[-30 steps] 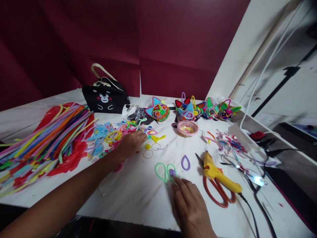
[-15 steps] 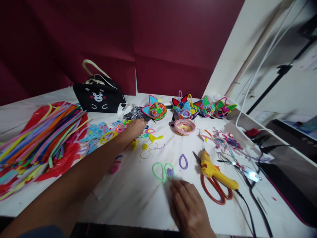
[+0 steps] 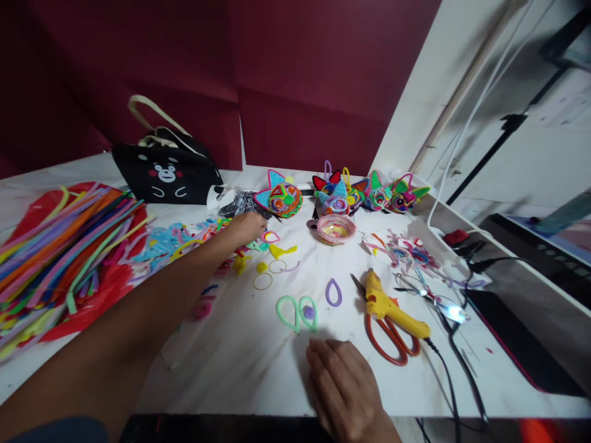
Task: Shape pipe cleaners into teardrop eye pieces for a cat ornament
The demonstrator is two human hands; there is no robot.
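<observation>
My left hand [image 3: 249,229] reaches far across the table to the edge of a heap of colourful pipe cleaner pieces [image 3: 184,237], beside dark tinsel-like strands [image 3: 247,202]. The back of the hand hides its fingers. My right hand [image 3: 344,384] rests near the front edge, fingers curled together, with nothing visible in it. Just beyond it lie two green pipe cleaner loops [image 3: 289,312], one with a purple coil [image 3: 309,312] inside. A separate purple loop [image 3: 333,293] lies to their right.
Orange-handled scissors [image 3: 392,341] lie under a yellow glue gun [image 3: 392,311], with glasses [image 3: 450,307] and cables to the right. At the back stand a small pink bowl [image 3: 336,229], several cat-like ornaments [image 3: 284,200] and a black bag [image 3: 166,178]. Long pipe cleaners [image 3: 78,246] lie left.
My right hand has drawn back slightly from the green loops, leaving a gap. My left hand stays at the heap's far edge. The whole view has shifted a little.
</observation>
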